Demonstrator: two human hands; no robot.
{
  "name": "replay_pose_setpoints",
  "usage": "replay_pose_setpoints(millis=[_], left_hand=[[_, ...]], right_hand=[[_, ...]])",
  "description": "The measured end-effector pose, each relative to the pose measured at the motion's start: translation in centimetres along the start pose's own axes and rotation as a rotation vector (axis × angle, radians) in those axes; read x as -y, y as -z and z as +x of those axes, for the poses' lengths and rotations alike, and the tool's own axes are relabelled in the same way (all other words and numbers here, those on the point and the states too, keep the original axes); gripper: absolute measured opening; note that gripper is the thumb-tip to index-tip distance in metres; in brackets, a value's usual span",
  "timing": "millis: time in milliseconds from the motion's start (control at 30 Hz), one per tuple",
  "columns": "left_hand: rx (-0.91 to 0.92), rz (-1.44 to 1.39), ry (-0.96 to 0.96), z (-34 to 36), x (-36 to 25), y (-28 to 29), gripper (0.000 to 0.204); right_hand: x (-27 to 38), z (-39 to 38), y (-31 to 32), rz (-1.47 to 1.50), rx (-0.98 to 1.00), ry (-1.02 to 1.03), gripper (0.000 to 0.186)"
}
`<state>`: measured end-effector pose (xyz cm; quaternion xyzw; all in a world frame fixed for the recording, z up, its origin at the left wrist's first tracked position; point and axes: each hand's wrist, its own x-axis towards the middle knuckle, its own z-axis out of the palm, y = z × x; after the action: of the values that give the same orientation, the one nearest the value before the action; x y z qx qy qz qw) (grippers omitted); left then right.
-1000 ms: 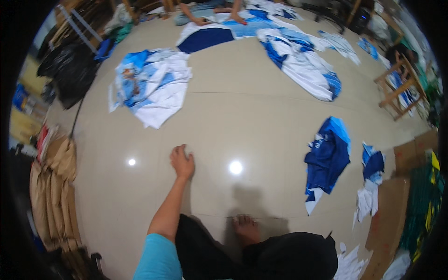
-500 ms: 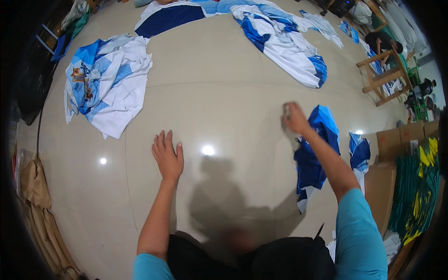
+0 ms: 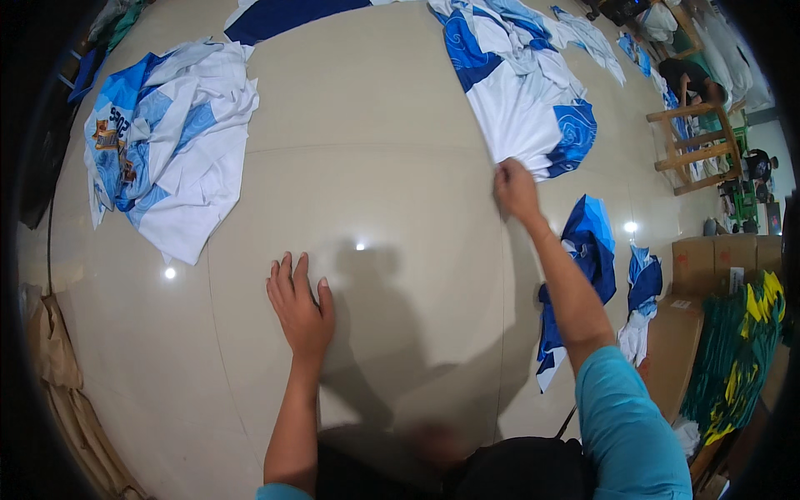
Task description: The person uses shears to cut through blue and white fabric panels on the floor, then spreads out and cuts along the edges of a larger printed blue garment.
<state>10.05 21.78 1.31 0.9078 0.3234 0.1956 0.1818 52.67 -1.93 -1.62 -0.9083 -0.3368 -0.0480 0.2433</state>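
Note:
My right hand [image 3: 512, 185] grips the lower corner of a white and blue fabric pile [image 3: 517, 112] at the upper centre right, pulling creases into it. My left hand [image 3: 298, 304] rests on the tiled floor [image 3: 400, 192] at lower middle, fingers spread and holding nothing. Left of it and farther out lies a crumpled white and light blue fabric bundle [image 3: 183, 167] with printed patches. A dark blue fabric piece [image 3: 583, 246] lies just right of my right forearm, which partly hides it.
A smaller blue-white bundle [image 3: 642, 292], cardboard boxes [image 3: 700, 258] and green-yellow fabric stacks [image 3: 725, 358] line the right. A wooden stool [image 3: 696, 146] stands by a bent-over person [image 3: 692, 79]. Brown rolls [image 3: 62, 350] lie left, and a navy piece [image 3: 292, 18] lies at the far top.
My right hand has entered view, moved forward and taken hold of the white-blue pile's corner, which now reaches nearer. My left hand stays low, its fingers spread flatter than before.

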Motion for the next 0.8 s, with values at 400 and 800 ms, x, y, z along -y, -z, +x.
replay_pose_setpoints(millis=[400, 800], left_hand=[[0.297, -0.387, 0.280, -5.3, -2.5, 4.0, 0.052], [0.081, -0.963, 0.552, -22.8, -7.3, 20.1, 0.049]], right_hand=[[31.0, -30.8, 1.2, 0.916, 1.241, 0.466, 0.018], [24.9, -28.2, 4.1, 0.250, 0.162, 0.368, 0.064]])
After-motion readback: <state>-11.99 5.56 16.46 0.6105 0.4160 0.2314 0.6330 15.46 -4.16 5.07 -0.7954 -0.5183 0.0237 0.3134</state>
